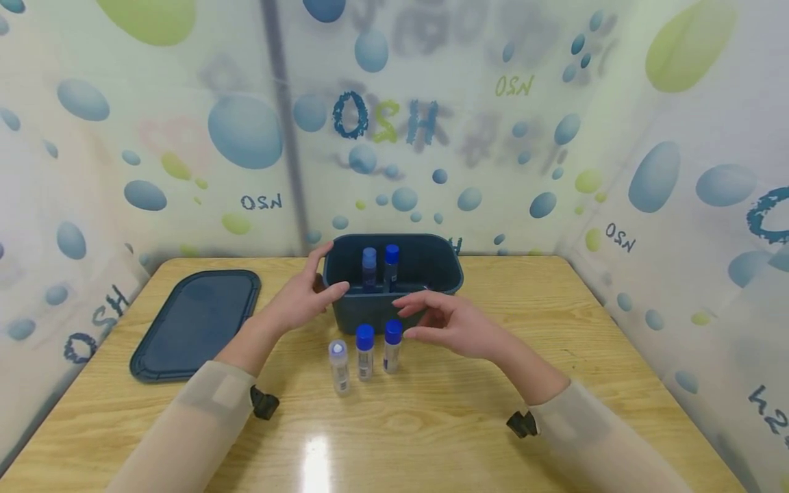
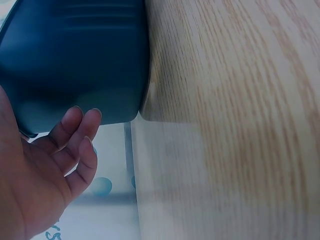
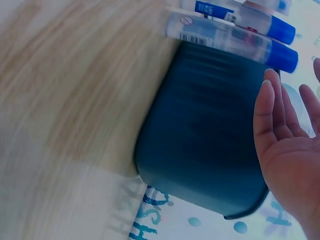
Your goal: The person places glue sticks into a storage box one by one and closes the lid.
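A dark blue plastic bin (image 1: 394, 311) stands on the table, with two blue-capped glue sticks upright inside, one with a lighter cap (image 1: 369, 257) and one with a darker cap (image 1: 392, 255). My left hand (image 1: 302, 298) rests at the bin's left end, thumb over the front rim and index finger by the back corner. In front of the bin stand two clear glue sticks with blue caps (image 1: 365, 352) (image 1: 392, 347) and a paler, clear-topped tube (image 1: 339, 368). My right hand (image 1: 453, 322) hovers at the bin's front, fingertips beside the right-hand glue stick, holding nothing.
A dark blue lid (image 1: 196, 325) lies flat on the wooden table (image 1: 431, 431) at the left. Behind the bin and along both sides hangs a patterned cloth wall (image 1: 394, 157) with blue and green dots.
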Demonstrator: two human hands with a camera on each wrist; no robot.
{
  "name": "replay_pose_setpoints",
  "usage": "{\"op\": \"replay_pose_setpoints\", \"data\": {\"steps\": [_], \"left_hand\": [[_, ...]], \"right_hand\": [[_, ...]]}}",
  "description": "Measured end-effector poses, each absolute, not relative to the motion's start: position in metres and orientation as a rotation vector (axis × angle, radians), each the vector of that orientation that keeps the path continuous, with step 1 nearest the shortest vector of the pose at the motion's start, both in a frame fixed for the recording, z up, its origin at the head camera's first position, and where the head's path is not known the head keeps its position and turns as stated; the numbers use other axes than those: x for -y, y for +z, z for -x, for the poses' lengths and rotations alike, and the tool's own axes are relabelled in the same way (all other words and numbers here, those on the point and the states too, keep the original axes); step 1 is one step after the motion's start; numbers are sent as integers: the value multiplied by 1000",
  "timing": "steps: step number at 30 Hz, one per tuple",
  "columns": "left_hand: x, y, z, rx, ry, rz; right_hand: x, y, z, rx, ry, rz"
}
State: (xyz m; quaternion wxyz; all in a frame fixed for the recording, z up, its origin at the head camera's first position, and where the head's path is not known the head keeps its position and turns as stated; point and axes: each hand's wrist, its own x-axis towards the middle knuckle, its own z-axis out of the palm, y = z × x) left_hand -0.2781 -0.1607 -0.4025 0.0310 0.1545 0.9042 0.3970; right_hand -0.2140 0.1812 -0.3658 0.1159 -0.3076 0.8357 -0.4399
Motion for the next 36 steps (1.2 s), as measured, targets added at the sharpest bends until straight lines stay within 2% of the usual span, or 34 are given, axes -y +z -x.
{"op": "replay_pose_setpoints", "data": {"steps": [36], "left_hand": [[163,-406,279,-2768,1257,-493]], "right_hand": [[-165,-396,214,-2315,-1400,953]]}}
